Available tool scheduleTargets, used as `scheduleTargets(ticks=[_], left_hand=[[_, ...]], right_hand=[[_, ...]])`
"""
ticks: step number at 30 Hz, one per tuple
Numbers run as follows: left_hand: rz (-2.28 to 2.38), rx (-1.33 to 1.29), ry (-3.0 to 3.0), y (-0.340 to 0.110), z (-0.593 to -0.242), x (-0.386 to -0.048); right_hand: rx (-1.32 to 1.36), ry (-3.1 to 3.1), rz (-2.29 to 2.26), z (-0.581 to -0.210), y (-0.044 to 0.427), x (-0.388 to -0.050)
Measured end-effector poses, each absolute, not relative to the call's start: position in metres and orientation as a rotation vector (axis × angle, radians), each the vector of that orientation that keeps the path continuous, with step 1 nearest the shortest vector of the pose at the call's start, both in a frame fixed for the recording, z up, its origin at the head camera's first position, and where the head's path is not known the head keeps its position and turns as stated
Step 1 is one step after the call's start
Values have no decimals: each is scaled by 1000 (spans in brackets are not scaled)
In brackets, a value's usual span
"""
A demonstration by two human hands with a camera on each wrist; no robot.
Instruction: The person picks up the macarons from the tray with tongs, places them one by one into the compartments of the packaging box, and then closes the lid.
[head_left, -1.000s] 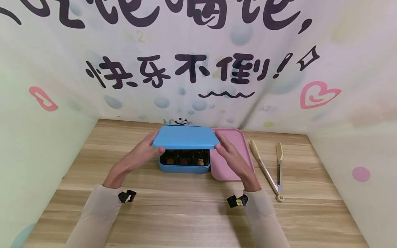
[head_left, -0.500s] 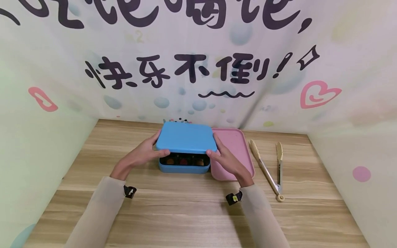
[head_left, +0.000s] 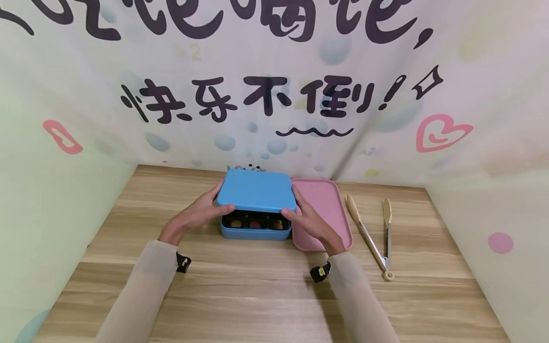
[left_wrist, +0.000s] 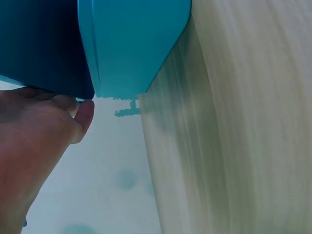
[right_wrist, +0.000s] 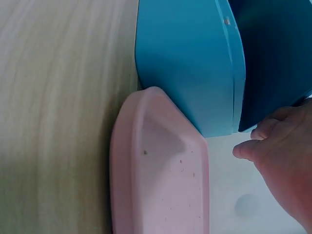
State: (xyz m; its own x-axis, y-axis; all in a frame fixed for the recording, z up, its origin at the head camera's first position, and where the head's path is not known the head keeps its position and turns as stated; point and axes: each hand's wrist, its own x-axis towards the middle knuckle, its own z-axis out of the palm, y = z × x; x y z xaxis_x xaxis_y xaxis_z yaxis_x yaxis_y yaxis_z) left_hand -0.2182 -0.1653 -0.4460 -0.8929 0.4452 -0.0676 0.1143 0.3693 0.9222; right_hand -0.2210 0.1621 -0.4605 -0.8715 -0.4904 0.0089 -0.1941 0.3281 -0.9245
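Both hands hold the blue lid (head_left: 257, 190) of a blue rectangular box (head_left: 256, 234). The lid is tilted above the box, its front edge raised and its back edge close to the box's rear. Through the front gap shows a dark divided insert (head_left: 266, 217) with several small round pieces, too small to identify. My left hand (head_left: 198, 209) grips the lid's left side, thumb at the front corner. Gripping the right side is my right hand (head_left: 310, 216), its thumb on the front edge. The lid's underside (right_wrist: 278, 58) appears dark in the right wrist view.
A pink tray (head_left: 328, 205) lies against the box's right side, partly under my right hand. Farther right, tongs (head_left: 372, 238) with beige tips lie spread on the wooden table (head_left: 249, 286). A printed white sheet (head_left: 266, 138) stands behind the box.
The lid's front edge has come down toward the box and the lid has shifted slightly back. Both hands have moved inward with it, thumbs now farther over the front edge.
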Motion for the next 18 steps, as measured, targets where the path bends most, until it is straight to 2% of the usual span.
scheduleTargets(ticks=[18], left_hand=[[1499, 481, 2311, -165, -464, -222]], right_hand=[[-618, 2375, -1408, -473, 166, -227]])
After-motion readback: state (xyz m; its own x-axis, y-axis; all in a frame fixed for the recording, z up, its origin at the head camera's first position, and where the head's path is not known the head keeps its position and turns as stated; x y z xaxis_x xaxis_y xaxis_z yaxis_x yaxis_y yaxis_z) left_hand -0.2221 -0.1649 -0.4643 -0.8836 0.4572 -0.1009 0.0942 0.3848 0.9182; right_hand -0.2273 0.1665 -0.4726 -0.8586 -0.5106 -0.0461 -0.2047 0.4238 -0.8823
